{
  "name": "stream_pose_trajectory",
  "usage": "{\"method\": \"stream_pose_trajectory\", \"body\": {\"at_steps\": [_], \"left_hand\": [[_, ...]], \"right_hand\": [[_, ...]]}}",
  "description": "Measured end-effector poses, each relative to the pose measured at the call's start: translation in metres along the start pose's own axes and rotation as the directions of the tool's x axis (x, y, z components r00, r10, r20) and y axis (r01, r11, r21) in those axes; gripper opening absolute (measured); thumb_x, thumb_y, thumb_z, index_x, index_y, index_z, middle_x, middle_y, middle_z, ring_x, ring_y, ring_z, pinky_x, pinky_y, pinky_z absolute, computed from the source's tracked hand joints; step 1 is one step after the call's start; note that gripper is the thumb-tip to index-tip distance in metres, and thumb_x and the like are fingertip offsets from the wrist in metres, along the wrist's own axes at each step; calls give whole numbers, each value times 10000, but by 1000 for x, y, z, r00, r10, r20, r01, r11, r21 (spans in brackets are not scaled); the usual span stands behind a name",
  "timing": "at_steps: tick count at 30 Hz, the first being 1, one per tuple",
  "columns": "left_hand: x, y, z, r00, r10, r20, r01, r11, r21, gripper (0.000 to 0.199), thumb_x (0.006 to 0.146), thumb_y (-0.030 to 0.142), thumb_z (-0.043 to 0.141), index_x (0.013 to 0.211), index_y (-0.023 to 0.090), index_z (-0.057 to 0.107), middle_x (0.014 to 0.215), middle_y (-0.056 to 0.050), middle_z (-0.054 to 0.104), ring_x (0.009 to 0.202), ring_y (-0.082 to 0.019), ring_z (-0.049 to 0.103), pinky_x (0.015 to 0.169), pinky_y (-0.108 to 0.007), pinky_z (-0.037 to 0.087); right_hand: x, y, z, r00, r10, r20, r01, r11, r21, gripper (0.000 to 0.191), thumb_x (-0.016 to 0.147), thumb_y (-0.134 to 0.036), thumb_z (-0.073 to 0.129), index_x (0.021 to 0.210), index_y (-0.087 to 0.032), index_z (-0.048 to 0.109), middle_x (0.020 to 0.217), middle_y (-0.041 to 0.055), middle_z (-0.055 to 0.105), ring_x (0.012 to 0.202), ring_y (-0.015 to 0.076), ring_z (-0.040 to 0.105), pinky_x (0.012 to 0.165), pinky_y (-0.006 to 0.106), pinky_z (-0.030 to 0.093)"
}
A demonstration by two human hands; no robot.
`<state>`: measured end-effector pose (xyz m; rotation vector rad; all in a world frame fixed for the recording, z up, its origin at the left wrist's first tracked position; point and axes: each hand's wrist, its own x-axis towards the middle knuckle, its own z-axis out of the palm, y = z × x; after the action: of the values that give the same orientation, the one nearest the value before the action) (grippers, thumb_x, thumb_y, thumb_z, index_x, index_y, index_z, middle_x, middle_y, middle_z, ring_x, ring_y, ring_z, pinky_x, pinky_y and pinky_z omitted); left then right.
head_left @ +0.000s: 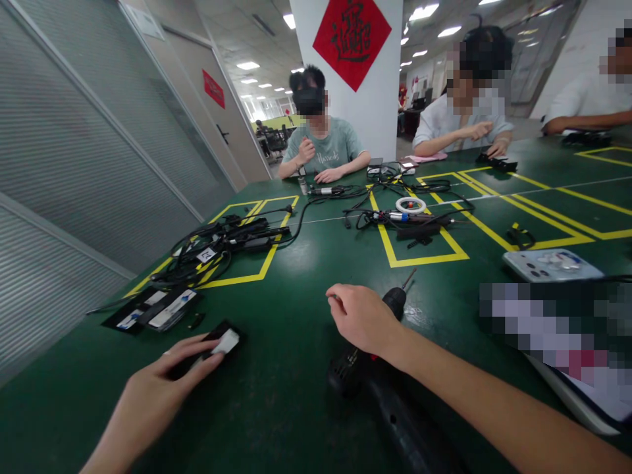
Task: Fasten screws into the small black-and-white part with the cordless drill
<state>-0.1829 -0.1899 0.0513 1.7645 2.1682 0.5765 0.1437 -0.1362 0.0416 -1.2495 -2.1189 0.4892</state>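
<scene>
My left hand [165,375] grips a small black flat piece with a white patch [228,342] at its end, low over the green table. The thumb and fingers press on its two sides. My right hand [363,319] is closed, its fingers curled together; whatever they may hold is hidden. Under that wrist lies a black power drill [346,372], its chuck and thin bit [409,280] pointing away from me. Just beyond my left hand sit some black and white flat packets [170,308] and a little dark part [196,321].
Tangled black cables [232,237] spread at the left, with more cables and a white ring [410,205] farther back. A pale blue phone [550,264] lies at the right, above a blurred-out device. Yellow tape [429,261] marks the table [301,263]. Several people sit across it.
</scene>
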Motion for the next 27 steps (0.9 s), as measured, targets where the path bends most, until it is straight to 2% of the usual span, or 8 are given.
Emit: {"method": "stream_pose_trajectory", "body": {"at_steps": [2,7,10,14,18,20,22,27], "left_hand": [[16,19,19,996,65,57,-62,997,-47,390,695,603,578,1007,375,631,1256,97,535,1195,-251,487,1092,-491,310],[57,89,58,923,353,154,-313,921,-233,444,715,565,576,989,229,669,1238,-63,552,1123,-261,534,1037,-445,377],[79,122,76,835,508,213,-431,843,-321,391,721,524,593,960,226,681,1185,-65,582,1106,-249,541,1011,-430,403],[99,153,101,703,666,247,-526,722,-450,351,727,469,625,963,214,679,1172,-77,576,1091,-231,541,1017,-420,393],[104,172,122,589,788,181,-608,579,-543,344,678,417,704,935,192,664,1170,-90,542,1099,-218,521,996,-396,411],[103,175,128,577,805,137,-621,541,-567,384,665,402,721,972,187,639,1153,-94,533,1100,-209,512,997,-391,408],[100,176,132,579,807,116,-618,527,-584,388,673,391,718,988,185,621,1146,-94,526,1098,-203,508,997,-388,406],[95,172,133,590,799,115,-600,529,-600,278,736,384,657,921,179,626,1172,-96,503,1113,-214,498,1002,-397,401]], "right_hand": [[0,0,0,1000,1,-5,-1,1000,1,183,917,-266,503,1024,-151,599,952,33,643,864,169,622,787,392,497],[2,1,0,999,-5,-38,5,1000,-11,172,921,-252,496,1014,-150,600,924,25,643,829,159,624,761,374,503],[3,-3,-8,998,-6,-55,3,999,-41,175,941,-228,449,995,-149,596,874,12,643,773,140,619,718,335,504],[-19,-26,-27,996,29,-84,-41,989,-144,238,939,-193,382,1073,-181,578,1050,41,624,941,162,575,829,319,470],[-73,-48,-36,983,149,-111,-178,926,-333,405,860,-212,446,1250,-143,532,1066,174,594,932,335,547,756,551,473],[-101,-47,-31,967,245,-74,-250,845,-473,526,767,-311,547,1254,-111,550,1061,219,608,848,359,596,641,533,538],[-121,-41,-22,975,222,22,-176,827,-534,580,737,-356,564,1259,-105,551,1071,251,619,735,337,644,509,454,568],[-125,-34,-5,949,306,82,-212,807,-551,740,687,-312,595,1371,-100,408,1174,294,549,780,341,662,510,402,577]]}}
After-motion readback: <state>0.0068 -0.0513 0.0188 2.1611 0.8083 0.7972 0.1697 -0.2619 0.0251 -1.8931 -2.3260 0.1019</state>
